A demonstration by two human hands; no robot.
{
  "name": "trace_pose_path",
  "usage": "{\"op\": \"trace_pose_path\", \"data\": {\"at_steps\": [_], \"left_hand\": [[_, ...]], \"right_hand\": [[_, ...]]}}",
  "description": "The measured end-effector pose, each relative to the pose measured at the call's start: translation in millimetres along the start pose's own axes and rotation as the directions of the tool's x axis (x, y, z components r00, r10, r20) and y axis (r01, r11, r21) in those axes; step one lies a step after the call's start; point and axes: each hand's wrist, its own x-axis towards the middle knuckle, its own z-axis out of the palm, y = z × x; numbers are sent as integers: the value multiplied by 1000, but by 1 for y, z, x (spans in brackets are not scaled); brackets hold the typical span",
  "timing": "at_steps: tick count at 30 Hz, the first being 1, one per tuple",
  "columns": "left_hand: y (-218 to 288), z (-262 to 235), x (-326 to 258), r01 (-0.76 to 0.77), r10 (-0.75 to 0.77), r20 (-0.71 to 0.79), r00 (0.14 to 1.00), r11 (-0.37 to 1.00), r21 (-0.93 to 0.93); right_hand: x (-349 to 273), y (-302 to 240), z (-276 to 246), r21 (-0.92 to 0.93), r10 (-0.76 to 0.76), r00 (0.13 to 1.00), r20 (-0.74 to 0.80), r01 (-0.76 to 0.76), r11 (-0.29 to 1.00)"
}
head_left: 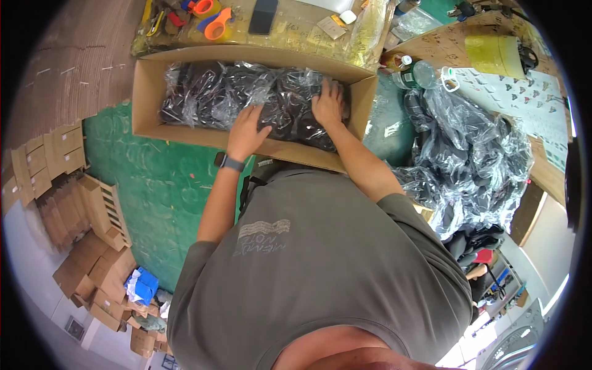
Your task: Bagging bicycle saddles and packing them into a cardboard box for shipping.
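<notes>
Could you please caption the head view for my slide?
Both hands, left hand and right hand, press bagged dark items in a cardboard box.

I see a brown cardboard box [148, 98] holding black items in clear plastic bags [246, 92], a green table [154, 179], and 2 orange tape dispensers [213, 18].

Cardboard box [148, 98] crammed with bagged dark goods [246, 92]; open top.

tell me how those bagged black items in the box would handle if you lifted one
The bagged items would probably be floppy: the clear film is crinkled and they sag into each other inside the box. The glossy plastic looks slippery. The left hand and right hand press flat on them, which suggests they give.
</notes>
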Motion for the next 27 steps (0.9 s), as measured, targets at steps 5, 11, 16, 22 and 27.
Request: {"op": "trace_pose_path", "data": {"at_steps": [5, 11, 16, 22, 27], "left_hand": [[-15, -49, -29, 68, -65, -35, 997, 995, 71], [-64, -44, 46, -51, 33, 70, 997, 959, 277], [-90, 27, 109, -275, 200, 217, 956, 869, 412], [-125, 78, 110, -332, 237, 338, 911, 907, 258], [-166, -12, 139, -263, 245, 114, 963, 946, 191]], "right_hand": [[-32, -7, 16, -493, -275, 949, 156, 316, 810], [-20, -13, 13, -432, -257, 944, 206, 324, 842], [-17, -7, -45, 9, -333, 943, -22, 333, 943], [-63, -10, -141, -196, -105, 751, -652, -33, 980], [-81, 47, -137, 515, 499, 824, -270, -314, 798]]}}
